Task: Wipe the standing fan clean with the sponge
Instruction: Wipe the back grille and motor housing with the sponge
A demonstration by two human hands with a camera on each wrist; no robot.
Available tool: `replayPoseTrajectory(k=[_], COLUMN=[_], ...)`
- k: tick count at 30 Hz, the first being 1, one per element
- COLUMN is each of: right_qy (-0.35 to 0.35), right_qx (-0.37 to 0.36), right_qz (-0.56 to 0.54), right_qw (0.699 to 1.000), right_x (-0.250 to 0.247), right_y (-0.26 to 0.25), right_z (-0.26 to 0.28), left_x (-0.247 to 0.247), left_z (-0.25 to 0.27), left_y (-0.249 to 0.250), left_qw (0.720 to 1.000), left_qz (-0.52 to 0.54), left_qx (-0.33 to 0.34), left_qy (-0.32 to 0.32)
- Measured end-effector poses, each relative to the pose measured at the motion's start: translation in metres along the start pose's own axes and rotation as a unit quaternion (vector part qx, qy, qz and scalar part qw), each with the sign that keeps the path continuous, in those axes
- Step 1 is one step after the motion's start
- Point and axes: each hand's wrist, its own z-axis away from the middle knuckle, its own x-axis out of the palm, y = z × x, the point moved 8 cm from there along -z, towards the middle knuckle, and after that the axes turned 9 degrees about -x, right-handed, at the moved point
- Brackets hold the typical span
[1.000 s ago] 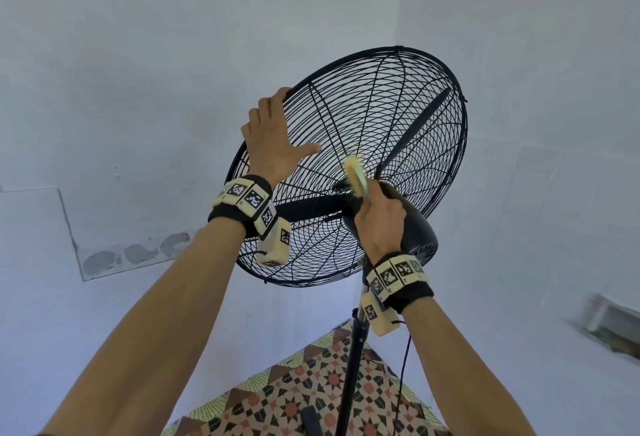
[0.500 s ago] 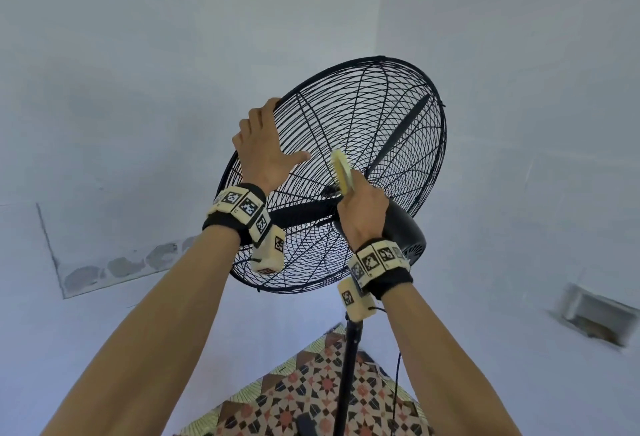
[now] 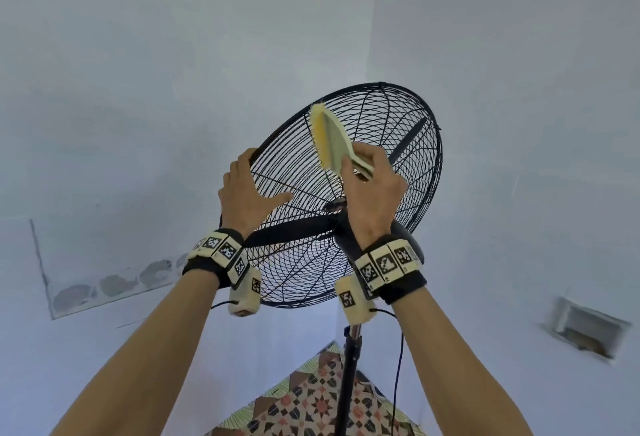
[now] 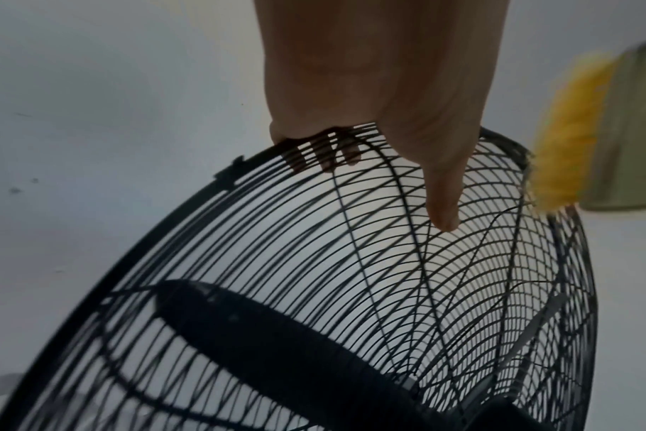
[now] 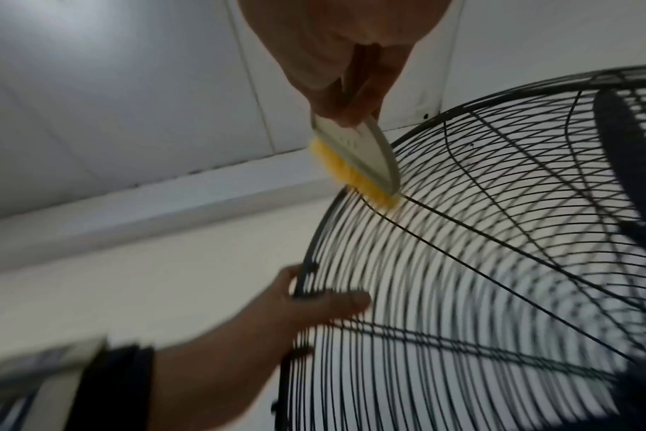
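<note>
The fan (image 3: 346, 193) stands on its pole (image 3: 348, 383) in a room corner, its head tilted up, the black wire cage (image 3: 398, 144) facing away and the motor housing (image 3: 412, 245) toward the person. The sponge (image 3: 327, 136), a yellow fuzzy pad on a pale backing with a handle, lies against the upper left part of the cage near the rim; in the right wrist view its yellow edge touches the wires.

The right hand (image 3: 372, 193) pinches the sponge's handle between curled fingers (image 5: 351, 108) and thumb. The left hand (image 3: 247, 193) steadies the cage at its left rim: fingers (image 4: 325, 157) hooked over the rim, thumb laid flat on the wires.

The step in hand looks like wiping the back grille, with the stroke near the outer edge. The next move probably calls for drawing the pad along the wires or round the rim with light pressure, while the left hand braces the head so it does not swing or tip. The blades (image 3: 294, 231) inside and the pole seem not yet reached.

No containers show in any view. Below, a patterned floor (image 3: 311, 408) and a cable (image 3: 398, 383) beside the pole.
</note>
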Motion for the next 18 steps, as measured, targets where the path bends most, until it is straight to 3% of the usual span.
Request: replayPoseTrajectory(k=[4,8,11,13,14,18], right_qy=[0.012,-0.074,-0.163,-0.208,-0.211,-0.126], right_qx=[-0.121,-0.214,-0.293,-0.31,-0.3,-0.251], right_qz=[0.054,0.13,0.168,0.207,0.207,0.182], right_qw=[0.991,0.965,0.927,0.904,0.907,0.942], right_x=[0.021,0.057,0.089,0.099,0.097,0.079], right_y=[-0.028,-0.051,-0.056,-0.052,-0.05,-0.037], right_z=[-0.035,-0.041,-0.019,-0.008,-0.011,-0.04], left_x=[0.001,-0.001,-0.002,-0.002,-0.003,-0.001], left_z=[0.006,0.008,0.012,0.014,0.013,0.015], left_y=[-0.031,-0.038,-0.036,-0.036,-0.036,-0.036], left_qw=[0.998,0.997,0.998,0.998,0.998,0.999], left_qz=[0.032,0.038,0.029,0.028,0.028,0.024], left_qx=[-0.038,-0.051,-0.044,-0.038,-0.036,-0.024], left_qy=[-0.029,-0.033,-0.031,-0.032,-0.032,-0.025])
